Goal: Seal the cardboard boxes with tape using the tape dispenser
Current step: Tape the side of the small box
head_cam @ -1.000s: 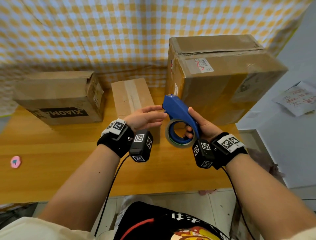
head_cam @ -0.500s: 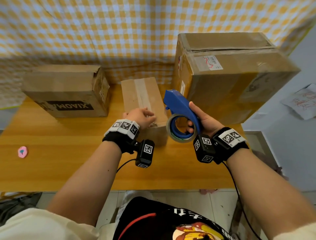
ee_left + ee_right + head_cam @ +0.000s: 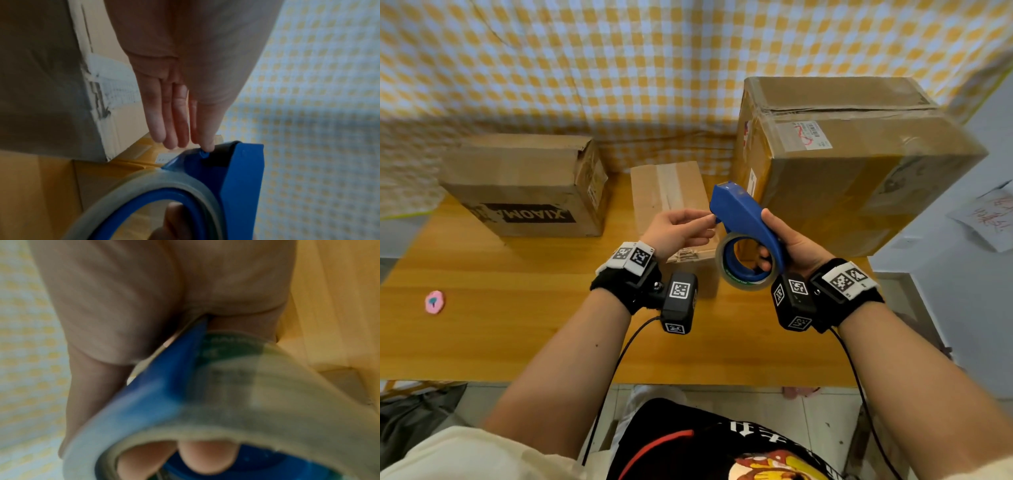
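My right hand [image 3: 768, 240] grips the blue tape dispenser [image 3: 743, 219] above the table, thumb on top and fingers [image 3: 205, 456] curled through the clear tape roll [image 3: 748, 274]. My left hand [image 3: 705, 224] reaches to the dispenser's front end with straight fingers. The index fingertip [image 3: 206, 146] touches a small blue pin on the dispenser [image 3: 242, 178], just past the tape roll [image 3: 164, 180]. Right behind the hands stands a small cardboard box [image 3: 667, 192] with a tape strip along its top. A XIAOMI-printed box [image 3: 524, 185] stands at the back left and a large taped box [image 3: 852, 161] at the back right.
All three boxes stand on a wooden table [image 3: 517, 325], backed by a yellow checked cloth [image 3: 619, 68]. A small pink disc [image 3: 434, 301] lies at the table's left. A sheet of paper with red writing [image 3: 989, 219] lies off the table on the right.
Half a second ago my left hand rested on the small box's top; it has lifted and moved right to the dispenser's front. My right hand still holds the dispenser in much the same place.
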